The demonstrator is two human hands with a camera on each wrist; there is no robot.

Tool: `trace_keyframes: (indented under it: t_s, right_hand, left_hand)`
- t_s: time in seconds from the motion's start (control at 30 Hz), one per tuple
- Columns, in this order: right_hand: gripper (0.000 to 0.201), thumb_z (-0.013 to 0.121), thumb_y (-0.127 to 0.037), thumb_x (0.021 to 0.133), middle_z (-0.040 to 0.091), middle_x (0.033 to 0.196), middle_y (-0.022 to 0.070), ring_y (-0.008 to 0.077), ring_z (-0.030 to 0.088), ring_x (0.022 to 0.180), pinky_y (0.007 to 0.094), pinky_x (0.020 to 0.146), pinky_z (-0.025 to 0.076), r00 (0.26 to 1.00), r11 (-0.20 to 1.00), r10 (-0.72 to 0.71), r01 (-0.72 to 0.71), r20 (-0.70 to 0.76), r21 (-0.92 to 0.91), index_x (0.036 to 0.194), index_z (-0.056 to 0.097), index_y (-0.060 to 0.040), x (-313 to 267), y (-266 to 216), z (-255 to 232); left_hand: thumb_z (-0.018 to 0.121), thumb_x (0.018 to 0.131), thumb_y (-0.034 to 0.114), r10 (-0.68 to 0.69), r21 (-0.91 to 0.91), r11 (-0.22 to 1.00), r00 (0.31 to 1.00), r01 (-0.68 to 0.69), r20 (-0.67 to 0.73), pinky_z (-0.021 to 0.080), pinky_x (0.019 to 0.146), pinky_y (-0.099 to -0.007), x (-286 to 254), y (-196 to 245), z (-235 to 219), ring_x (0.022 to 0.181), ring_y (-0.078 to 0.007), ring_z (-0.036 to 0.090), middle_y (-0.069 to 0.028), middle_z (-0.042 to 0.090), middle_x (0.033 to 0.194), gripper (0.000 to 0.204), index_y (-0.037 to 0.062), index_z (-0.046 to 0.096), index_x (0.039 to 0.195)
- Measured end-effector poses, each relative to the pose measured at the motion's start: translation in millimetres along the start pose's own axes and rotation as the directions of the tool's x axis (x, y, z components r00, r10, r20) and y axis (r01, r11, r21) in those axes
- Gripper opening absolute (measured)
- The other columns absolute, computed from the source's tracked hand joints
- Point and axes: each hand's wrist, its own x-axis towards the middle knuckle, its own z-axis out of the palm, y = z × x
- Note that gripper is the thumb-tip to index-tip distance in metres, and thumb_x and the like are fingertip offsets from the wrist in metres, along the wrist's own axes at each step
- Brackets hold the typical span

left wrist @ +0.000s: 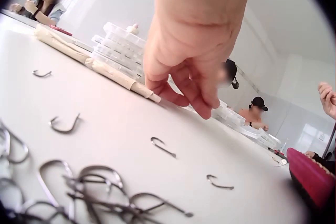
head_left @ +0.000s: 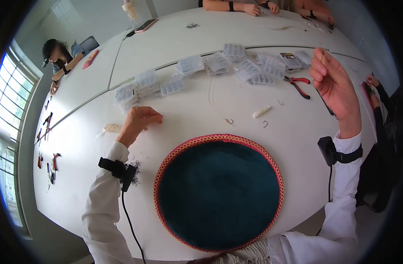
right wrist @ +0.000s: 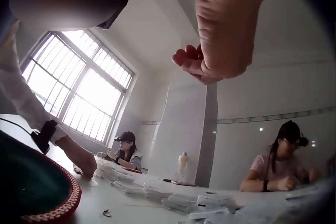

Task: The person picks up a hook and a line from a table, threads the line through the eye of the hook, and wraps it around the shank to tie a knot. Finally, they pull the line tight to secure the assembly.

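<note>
My left hand (head_left: pixel 140 122) is low over the white table, its fingers bent down and the thumb near them. A pale wrapped roll (head_left: pixel 113 128) runs beneath its wrist; in the left wrist view the roll's end (left wrist: pixel 152 96) lies beside the fingers. Whether they pinch anything is hidden. My right hand (head_left: pixel 335 86) is raised at the right, fingers curled and thumb against the index finger; whether something thin is between them is unclear. Dark hooks (left wrist: pixel 100 187) lie piled near the left wrist, with several loose ones such as this hook (left wrist: pixel 65 124) around.
A round dark green pad with a patterned red rim (head_left: pixel 281 189) lies in front of me. Clear boxes (head_left: pixel 190 64) stand across the table's middle, near red-handled pliers (head_left: pixel 300 88). A small pale bundle (head_left: pixel 261 111) and hooks lie nearer. More tools (head_left: pixel 55 162) lie left; people sit around.
</note>
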Motion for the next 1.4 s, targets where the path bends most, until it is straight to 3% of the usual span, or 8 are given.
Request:
trace_keyframes:
  t_s: [0.17, 0.37, 0.53, 0.7, 0.9, 1.03, 1.2, 1.4]
  right_hand:
    - [0.014, 0.051, -0.019, 0.090, 0.049, 0.066, -0.0029, 0.0044, 0.047, 0.058, 0.0178, 0.053, 0.041, 0.971, 0.905, -0.050, -0.055, -0.233, -0.422, 0.091, 0.053, -0.0051, -68.1, -10.8, 6.0]
    - [0.007, 0.055, -0.007, 0.085, 0.051, 0.063, -0.0024, 0.0041, 0.047, 0.056, 0.0188, 0.053, 0.039, 0.977, 0.896, 0.055, -0.140, -0.207, -0.422, 0.082, 0.055, -0.0010, -122.2, 0.7, 20.9]
    - [0.007, 0.056, -0.005, 0.082, 0.057, 0.061, 0.0044, 0.0073, 0.052, 0.055, 0.0226, 0.051, 0.041, 0.996, 0.853, 0.082, -0.092, -0.043, -0.513, 0.079, 0.054, 0.0008, -134.0, 17.0, 51.2]
    - [0.005, 0.052, -0.004, 0.085, 0.055, 0.061, 0.0023, 0.0069, 0.053, 0.055, 0.0209, 0.051, 0.041, 0.954, 0.905, 0.189, -0.077, 0.234, -0.418, 0.081, 0.051, -0.0018, -111.2, 22.2, 91.5]
    - [0.003, 0.053, -0.001, 0.082, 0.056, 0.074, 0.0012, 0.0073, 0.054, 0.061, 0.0194, 0.054, 0.041, 0.986, 0.901, 0.046, 0.030, 0.162, -0.434, 0.079, 0.054, -0.0015, -87.4, 22.8, 95.7]
    - [0.002, 0.056, 0.001, 0.078, 0.052, 0.072, 0.0007, 0.0069, 0.048, 0.060, 0.0179, 0.054, 0.036, 0.945, 0.551, -0.209, 0.326, 0.251, -0.769, 0.079, 0.056, -0.0012, -81.5, 44.9, 64.0]
    - [0.007, 0.050, -0.009, 0.085, 0.049, 0.073, -0.0012, 0.0033, 0.043, 0.059, 0.0172, 0.051, 0.031, 0.989, 0.819, 0.075, 0.011, 0.127, -0.573, 0.085, 0.051, -0.0021, -75.9, 55.3, 61.0]
    - [0.010, 0.053, -0.007, 0.088, 0.053, 0.074, 0.0001, 0.0026, 0.043, 0.061, 0.0176, 0.053, 0.034, 0.954, 0.908, 0.258, -0.185, 0.154, -0.375, 0.092, 0.052, 0.0022, -52.8, 66.8, 57.4]
  left_hand:
    - [0.071, 0.067, 0.005, 0.256, 0.274, 0.940, 0.949, -0.201, -0.182, 0.050, 0.069, -0.0295, -5.5, 18.9, -0.4, 0.087, -0.0175, 0.060, -0.0115, 0.062, 0.105, 0.048, 0.0092, 0.058, 0.113]
    - [0.070, 0.067, 0.002, 0.419, 0.598, 0.774, 0.877, -0.209, -0.236, 0.048, 0.076, -0.0380, -41.1, 66.1, -4.8, 0.098, -0.0230, 0.054, -0.0074, 0.056, 0.115, 0.058, 0.0161, 0.051, 0.120]
    - [0.063, 0.070, -0.003, 0.373, 0.374, 0.877, 0.917, -0.301, -0.138, 0.046, 0.077, -0.0322, -107.8, 114.4, 52.7, 0.094, -0.0203, 0.059, -0.0074, 0.063, 0.099, 0.029, 0.0048, 0.061, 0.098]
    - [0.068, 0.067, 0.004, 0.320, -0.165, 0.933, 0.947, -0.319, -0.026, 0.041, 0.087, -0.0313, -172.8, 167.3, 119.9, 0.106, -0.0188, 0.052, -0.0096, 0.057, 0.108, 0.050, 0.0019, 0.051, 0.114]
    - [0.059, 0.076, -0.004, 0.185, -0.045, 0.975, 0.902, -0.220, -0.390, 0.046, 0.061, -0.0226, -177.9, 138.0, 107.4, 0.066, -0.0118, 0.061, -0.0065, 0.063, 0.068, 0.009, -0.0025, 0.064, 0.083]
    - [0.063, 0.075, 0.002, 0.089, 0.183, 0.982, 0.977, -0.053, -0.196, 0.044, 0.055, -0.0245, -182.9, 109.5, 105.4, 0.060, -0.0148, 0.060, -0.0085, 0.064, 0.070, 0.005, -0.0023, 0.064, 0.078]
    - [0.061, 0.068, -0.007, 0.242, 0.367, 0.894, 0.966, -0.257, 0.086, 0.048, 0.063, -0.0324, -175.2, 105.9, 126.8, 0.072, -0.0246, 0.057, -0.0104, 0.058, 0.076, 0.019, 0.0000, 0.063, 0.085]
    - [0.058, 0.059, -0.010, 0.314, 0.413, 0.826, 0.921, -0.385, 0.231, 0.049, 0.066, -0.0330, -160.8, 97.2, 150.9, 0.080, -0.0251, 0.056, -0.0100, 0.057, 0.084, 0.029, 0.0017, 0.063, 0.085]
